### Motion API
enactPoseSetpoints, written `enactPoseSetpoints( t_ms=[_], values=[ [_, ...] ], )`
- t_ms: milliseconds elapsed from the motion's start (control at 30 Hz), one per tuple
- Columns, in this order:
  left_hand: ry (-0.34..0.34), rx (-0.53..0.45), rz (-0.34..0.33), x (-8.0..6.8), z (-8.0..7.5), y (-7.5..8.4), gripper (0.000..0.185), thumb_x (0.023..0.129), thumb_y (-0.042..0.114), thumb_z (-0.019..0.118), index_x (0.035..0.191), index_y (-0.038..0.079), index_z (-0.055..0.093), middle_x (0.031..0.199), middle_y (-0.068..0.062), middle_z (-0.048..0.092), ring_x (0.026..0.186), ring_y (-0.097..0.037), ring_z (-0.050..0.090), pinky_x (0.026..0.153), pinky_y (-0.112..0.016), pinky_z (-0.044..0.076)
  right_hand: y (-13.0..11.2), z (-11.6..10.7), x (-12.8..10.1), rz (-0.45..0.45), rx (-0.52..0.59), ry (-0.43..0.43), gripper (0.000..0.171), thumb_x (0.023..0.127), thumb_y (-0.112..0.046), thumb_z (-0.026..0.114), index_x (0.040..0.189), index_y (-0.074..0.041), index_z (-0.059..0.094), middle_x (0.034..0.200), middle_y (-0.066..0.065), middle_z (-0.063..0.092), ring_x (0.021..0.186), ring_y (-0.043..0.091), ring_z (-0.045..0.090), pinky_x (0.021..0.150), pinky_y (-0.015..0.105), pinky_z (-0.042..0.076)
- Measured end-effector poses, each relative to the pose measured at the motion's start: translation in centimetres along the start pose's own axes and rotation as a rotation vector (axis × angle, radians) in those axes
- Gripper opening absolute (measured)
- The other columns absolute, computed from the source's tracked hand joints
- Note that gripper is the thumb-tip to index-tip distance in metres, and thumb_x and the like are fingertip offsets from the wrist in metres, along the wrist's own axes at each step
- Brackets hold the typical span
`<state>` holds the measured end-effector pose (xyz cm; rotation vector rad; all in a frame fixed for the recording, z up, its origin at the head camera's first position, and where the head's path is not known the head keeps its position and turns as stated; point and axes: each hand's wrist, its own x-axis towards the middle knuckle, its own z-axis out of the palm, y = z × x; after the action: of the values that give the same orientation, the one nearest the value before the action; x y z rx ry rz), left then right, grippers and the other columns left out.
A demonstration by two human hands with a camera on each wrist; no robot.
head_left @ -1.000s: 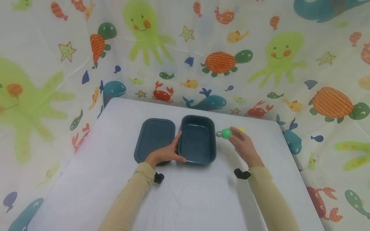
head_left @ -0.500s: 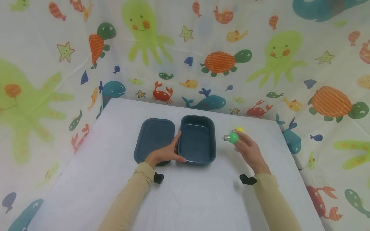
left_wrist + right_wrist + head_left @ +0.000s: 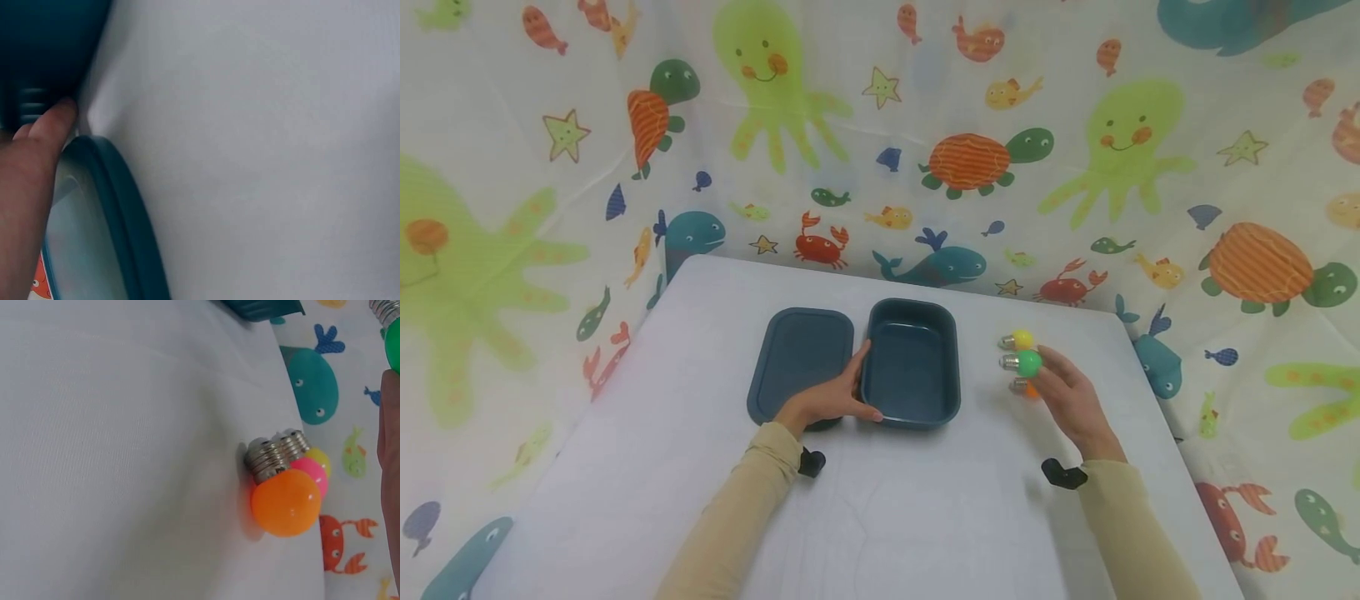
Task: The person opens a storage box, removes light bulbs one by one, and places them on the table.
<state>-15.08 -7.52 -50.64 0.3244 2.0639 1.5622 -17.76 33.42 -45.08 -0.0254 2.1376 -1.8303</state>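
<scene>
Right of centre in the head view, the right hand point(image 3: 1070, 402) pinches a small green round bulb with a silver screw base point(image 3: 1024, 362) at its fingertips, holding it just above the white table point(image 3: 880, 517). Just beside it lie a yellow bulb point(image 3: 1019, 339) further up the frame and an orange bulb point(image 3: 284, 499) partly hidden under the fingers; the right wrist view also shows a pink bulb point(image 3: 309, 474) touching the orange one. Left of centre, the left hand point(image 3: 824, 402) grips the near left corner of an open dark teal rectangular plastic container point(image 3: 913, 363), thumb along its front wall. A matching teal lid point(image 3: 800, 358) lies flat just beside the container, to its left.
</scene>
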Motion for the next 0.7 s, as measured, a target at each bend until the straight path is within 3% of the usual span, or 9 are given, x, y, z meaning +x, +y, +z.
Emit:
enactPoseSetpoints(
  t_ms=[333,467,700],
  values=[
    [0.0,-0.01,-0.013,0.2,0.0,-0.2,0.128,0.076,0.029,0.085,0.152,0.041,-0.018,0.162,0.001,-0.019,0.149,-0.023,-0.002,0.118,-0.046,0.017,0.6,-1.2,-0.4,0.033,0.046,-0.002,0.066,0.1,-0.036,0.056,0.155,-0.019,0.024,0.155,0.007,0.026,0.134,0.017,0.036,0.105,0.022,0.037],
    [0.004,-0.018,-0.02,0.2,0.0,-0.2,0.13,0.074,0.031,0.087,0.152,0.042,-0.017,0.162,0.001,-0.018,0.149,-0.024,0.001,0.118,-0.046,0.018,1.5,-1.8,-0.2,0.012,0.093,-0.023,0.064,0.102,-0.031,0.054,0.156,-0.018,0.023,0.156,0.008,0.022,0.134,0.017,0.035,0.103,0.02,0.038],
    [0.003,-0.018,-0.023,0.2,0.0,-0.2,0.129,0.075,0.031,0.086,0.152,0.042,-0.017,0.162,0.001,-0.017,0.149,-0.025,0.002,0.118,-0.046,0.018,3.5,-2.9,0.4,0.019,0.077,-0.019,0.067,0.101,-0.035,0.053,0.157,-0.018,0.02,0.158,0.005,0.019,0.139,0.017,0.031,0.102,0.019,0.039]
  ],
)
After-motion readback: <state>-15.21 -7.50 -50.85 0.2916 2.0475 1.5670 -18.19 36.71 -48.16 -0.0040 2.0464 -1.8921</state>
